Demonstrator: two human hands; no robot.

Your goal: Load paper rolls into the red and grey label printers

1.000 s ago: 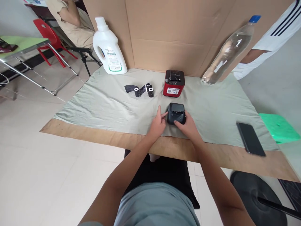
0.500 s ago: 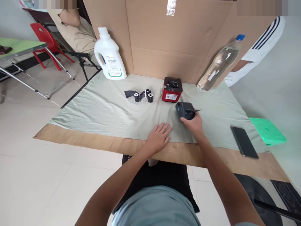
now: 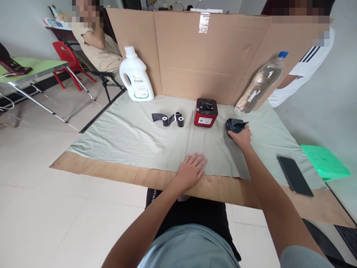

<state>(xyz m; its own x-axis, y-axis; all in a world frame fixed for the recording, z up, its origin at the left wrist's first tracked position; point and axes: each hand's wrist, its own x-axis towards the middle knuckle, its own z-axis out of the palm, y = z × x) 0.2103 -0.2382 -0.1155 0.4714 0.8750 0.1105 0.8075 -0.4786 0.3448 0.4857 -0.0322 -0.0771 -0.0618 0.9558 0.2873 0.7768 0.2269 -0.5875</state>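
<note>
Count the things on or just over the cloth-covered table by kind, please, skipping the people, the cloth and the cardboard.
White jug: 1
Clear bottle: 1
Red box-shaped device: 1
Dark device, held in the right hand: 1
Black rolls: 3
Phone: 1
Total: 8

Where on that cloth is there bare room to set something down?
The widest bare patch of cloth lies at the left, between the white jug, black rolls and wooden edge. Another lies between the right hand, clear bottle and phone. It's tighter around the red box, between the black rolls and the held dark device.
</note>
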